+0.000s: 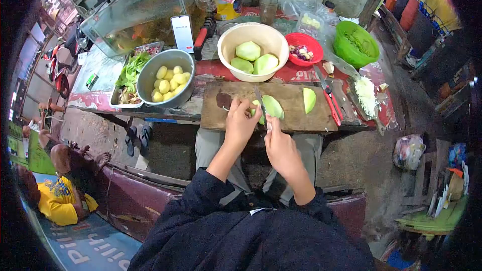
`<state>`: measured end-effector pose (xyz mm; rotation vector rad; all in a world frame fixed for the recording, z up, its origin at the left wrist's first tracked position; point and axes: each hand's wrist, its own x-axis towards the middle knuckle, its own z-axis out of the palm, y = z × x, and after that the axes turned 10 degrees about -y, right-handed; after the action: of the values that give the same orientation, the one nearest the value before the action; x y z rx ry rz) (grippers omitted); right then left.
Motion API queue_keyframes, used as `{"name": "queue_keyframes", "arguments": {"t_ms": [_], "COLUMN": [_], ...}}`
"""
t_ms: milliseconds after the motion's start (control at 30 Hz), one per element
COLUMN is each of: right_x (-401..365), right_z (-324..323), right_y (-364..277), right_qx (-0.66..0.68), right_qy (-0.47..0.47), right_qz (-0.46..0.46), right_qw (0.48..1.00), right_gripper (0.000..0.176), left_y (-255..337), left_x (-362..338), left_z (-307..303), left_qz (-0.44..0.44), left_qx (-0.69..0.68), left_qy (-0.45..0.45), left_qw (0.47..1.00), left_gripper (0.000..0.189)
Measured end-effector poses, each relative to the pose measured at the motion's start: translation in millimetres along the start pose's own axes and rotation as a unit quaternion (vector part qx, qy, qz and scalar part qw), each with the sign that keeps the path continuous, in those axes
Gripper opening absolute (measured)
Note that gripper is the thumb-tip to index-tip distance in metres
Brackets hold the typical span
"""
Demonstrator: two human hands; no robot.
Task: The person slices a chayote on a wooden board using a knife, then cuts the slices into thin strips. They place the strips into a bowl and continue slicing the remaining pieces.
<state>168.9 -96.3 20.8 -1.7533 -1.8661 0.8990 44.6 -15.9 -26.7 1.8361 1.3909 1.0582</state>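
A wooden cutting board [223, 115] lies at the table's near edge. My right hand [282, 145] is closed round the handle of a knife [259, 98], whose blade points away from me over the board. Just left of the blade, the curled fingers of my left hand [240, 120] press on a pale green vegetable piece, perhaps chayote, partly hidden under them. Right of the blade lies a cut green piece [273, 106]. Another green wedge [309, 100] rests farther right on the board.
Behind the board stands a cream bowl [226, 50] with peeled green vegetables. A grey pot [143, 88] of peeled potatoes is left. Red-handled scissors [331, 101], shredded vegetable [366, 96], a red basket [317, 56] and a green basket [371, 59] are right. A phone [182, 34] leans upright behind.
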Motion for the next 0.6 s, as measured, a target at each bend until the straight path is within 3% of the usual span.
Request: {"name": "queue_keyframes", "arguments": {"t_ms": [200,433,533,600], "right_x": [10.0,-42.1,-55.7,-55.4], "right_z": [4.8,-1.1,-8.7,-18.5], "right_y": [1.2,-2.6,-5.4,-14.1], "right_qx": [-0.028,-0.02,-0.01,-0.012], "right_qy": [-0.013,-0.081,-0.065,-0.103], "right_qz": [0.022,0.078,0.04,0.079], "right_qw": [0.999,0.993,0.997,0.991], "right_gripper": [0.043,0.039,0.042,0.039], "left_y": [-3.2,-3.7,-3.9,-3.5], "left_x": [0.1,0.1,0.3,0.5], "left_z": [1.4,2.6,2.7,2.2], "left_qz": [0.005,0.021,0.019,0.021], "left_qx": [-0.011,-0.01,0.0,0.001], "left_qy": [-0.001,0.009,0.016,0.014], "left_qw": [1.0,1.0,1.0,1.0], "left_gripper": [0.017,0.017,0.017,0.017]}}
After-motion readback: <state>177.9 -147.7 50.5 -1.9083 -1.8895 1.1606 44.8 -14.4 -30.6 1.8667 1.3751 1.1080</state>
